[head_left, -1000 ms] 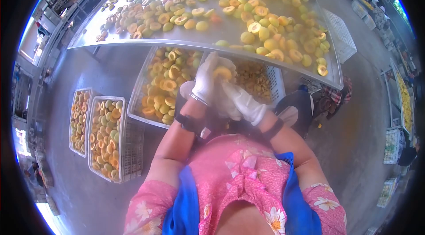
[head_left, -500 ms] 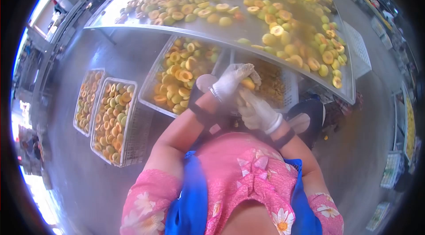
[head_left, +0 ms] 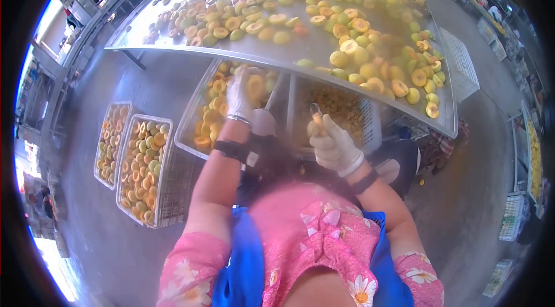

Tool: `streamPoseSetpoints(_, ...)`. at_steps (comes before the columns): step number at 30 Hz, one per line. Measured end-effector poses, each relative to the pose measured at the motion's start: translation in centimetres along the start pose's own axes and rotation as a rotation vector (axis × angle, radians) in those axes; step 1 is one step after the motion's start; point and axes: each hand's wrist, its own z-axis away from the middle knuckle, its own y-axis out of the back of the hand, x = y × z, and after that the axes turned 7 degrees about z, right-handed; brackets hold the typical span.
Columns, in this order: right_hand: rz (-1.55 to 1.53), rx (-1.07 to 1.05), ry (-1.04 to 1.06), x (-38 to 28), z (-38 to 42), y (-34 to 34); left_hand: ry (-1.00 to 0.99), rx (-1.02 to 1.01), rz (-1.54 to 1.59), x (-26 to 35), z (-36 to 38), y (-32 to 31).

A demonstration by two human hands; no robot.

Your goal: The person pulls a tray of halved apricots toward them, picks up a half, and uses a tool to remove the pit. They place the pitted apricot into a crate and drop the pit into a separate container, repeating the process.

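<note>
Pointing forward, long axis slanting slightly left: tool (head_left: 316, 115) gripped in right hand (head_left: 335, 150); left hand (head_left: 238, 97), grip unclear.

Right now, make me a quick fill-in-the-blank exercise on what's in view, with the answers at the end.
1. The left hand and right hand are both gloved in ____.
2. Of these two, the ____ one holds the small tool.
3. The metal table bears many pieces of ____.
4. The flower-patterned top is mostly ____.

Missing words: white; right; fruit; pink.
</note>
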Motion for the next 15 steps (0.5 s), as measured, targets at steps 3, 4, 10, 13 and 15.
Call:
streamPoseSetpoints(3,-0.02,-0.005,0.09,-1.2,0.9,2.4,-0.283,0.07,-0.666,2.9,-1.0,-0.1)
streamPoseSetpoints(4,-0.011,0.024,0.133,-1.5,1.1,3.0,-0.285,0.067,-0.67,3.8,-0.6,-2.0)
streamPoseSetpoints(10,0.041,0.159,0.131,-2.3,1.0,3.2,-0.294,-0.413,-1.505,0.2,-3.1,-11.1)
streamPoseSetpoints(13,0.103,0.198,0.117,-2.9,1.5,2.7,-0.005,-0.646,-1.401,-3.0,-7.9,-12.4)
streamPoseSetpoints(15,0.103,0.186,0.135,-3.2,1.8,2.4,0.077,-0.691,-1.539,-1.9,-7.4,-15.4)
